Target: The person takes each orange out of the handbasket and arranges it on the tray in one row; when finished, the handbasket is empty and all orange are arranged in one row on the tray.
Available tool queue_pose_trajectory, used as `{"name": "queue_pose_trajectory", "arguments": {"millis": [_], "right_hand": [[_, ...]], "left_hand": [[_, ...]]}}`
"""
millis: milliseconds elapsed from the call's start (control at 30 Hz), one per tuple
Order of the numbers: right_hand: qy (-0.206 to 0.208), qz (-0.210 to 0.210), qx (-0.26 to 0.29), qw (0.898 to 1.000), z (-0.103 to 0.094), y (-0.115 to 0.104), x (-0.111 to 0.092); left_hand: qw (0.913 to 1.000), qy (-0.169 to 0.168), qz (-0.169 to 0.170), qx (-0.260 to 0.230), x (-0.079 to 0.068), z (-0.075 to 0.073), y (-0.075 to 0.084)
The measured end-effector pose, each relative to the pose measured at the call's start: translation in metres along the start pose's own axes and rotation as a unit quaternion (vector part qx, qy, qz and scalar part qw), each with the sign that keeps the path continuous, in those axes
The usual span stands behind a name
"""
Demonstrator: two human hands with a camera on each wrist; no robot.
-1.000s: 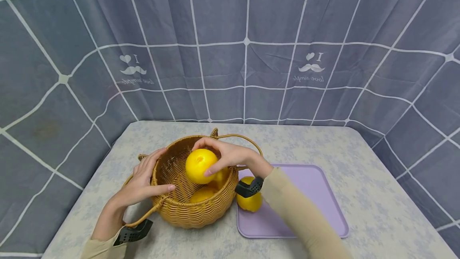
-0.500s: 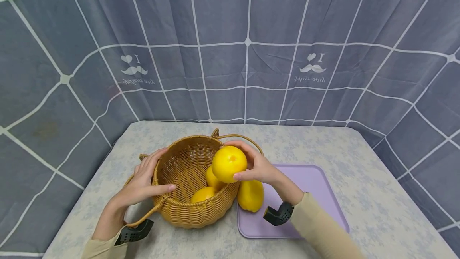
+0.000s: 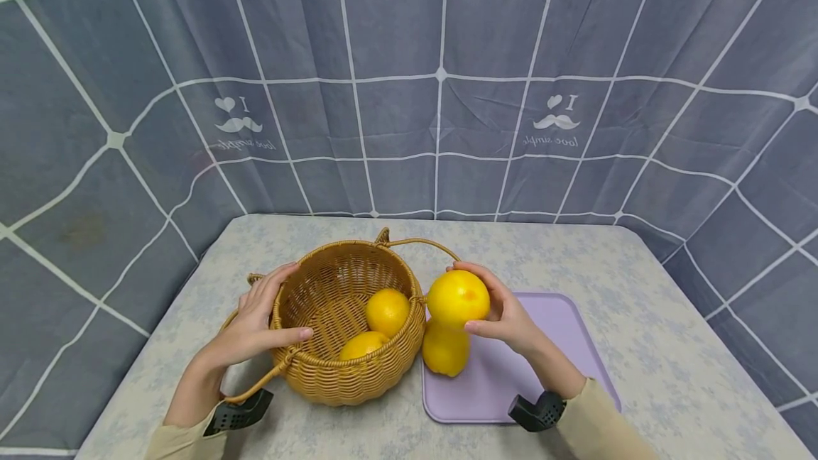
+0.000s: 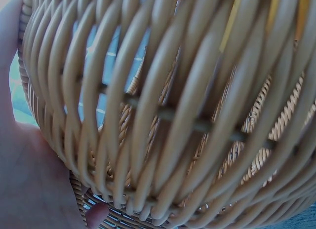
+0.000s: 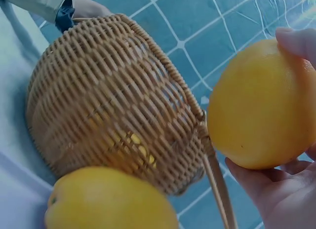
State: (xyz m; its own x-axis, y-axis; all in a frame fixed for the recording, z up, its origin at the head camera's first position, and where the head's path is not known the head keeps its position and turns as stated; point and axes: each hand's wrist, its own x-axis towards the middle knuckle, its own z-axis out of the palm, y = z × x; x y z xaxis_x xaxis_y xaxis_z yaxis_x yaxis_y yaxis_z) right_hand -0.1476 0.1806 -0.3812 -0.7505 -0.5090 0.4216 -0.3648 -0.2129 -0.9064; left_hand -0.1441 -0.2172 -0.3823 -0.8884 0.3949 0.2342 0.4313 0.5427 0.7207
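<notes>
My right hand holds a round yellow orange, thumb at its near side and fingers behind it. In the head view this orange overlaps a longer yellow fruit on the left side of the lilac tray. The right wrist view shows the held orange beside the basket's rim, apart from the fruit below. My left hand grips the left rim of a brown wicker basket, thumb over the edge. Inside lie a round orange and another yellow fruit, partly hidden by the near rim.
A thin looped handle sticks out from the basket's right side, reaching toward my right hand. Another handle hangs by my left wrist. The pale patterned table ends at a grey checked curtain.
My right hand has carried the orange from above the basket's inside out over the right rim to the tray's side. My left hand and the basket have stayed put.
</notes>
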Motion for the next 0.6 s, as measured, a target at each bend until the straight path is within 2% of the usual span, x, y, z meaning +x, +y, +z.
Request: {"name": "queue_pose_trajectory", "arguments": {"millis": [233, 367, 600], "right_hand": [[0.009, -0.016, 0.003, 1.0, -0.008, 0.004, -0.02], [0.017, -0.027, -0.028, 0.999, -0.013, 0.007, -0.031], [0.042, 0.017, -0.073, 0.996, -0.02, 0.014, -0.051]], "left_hand": [[1.0, 0.002, 0.003, -0.001, 0.0, 0.0, 0.0], [1.0, 0.001, 0.001, -0.002, 0.0, 0.0, 0.001], [1.0, 0.002, 0.002, -0.004, 0.0, 0.0, 0.0]]}}
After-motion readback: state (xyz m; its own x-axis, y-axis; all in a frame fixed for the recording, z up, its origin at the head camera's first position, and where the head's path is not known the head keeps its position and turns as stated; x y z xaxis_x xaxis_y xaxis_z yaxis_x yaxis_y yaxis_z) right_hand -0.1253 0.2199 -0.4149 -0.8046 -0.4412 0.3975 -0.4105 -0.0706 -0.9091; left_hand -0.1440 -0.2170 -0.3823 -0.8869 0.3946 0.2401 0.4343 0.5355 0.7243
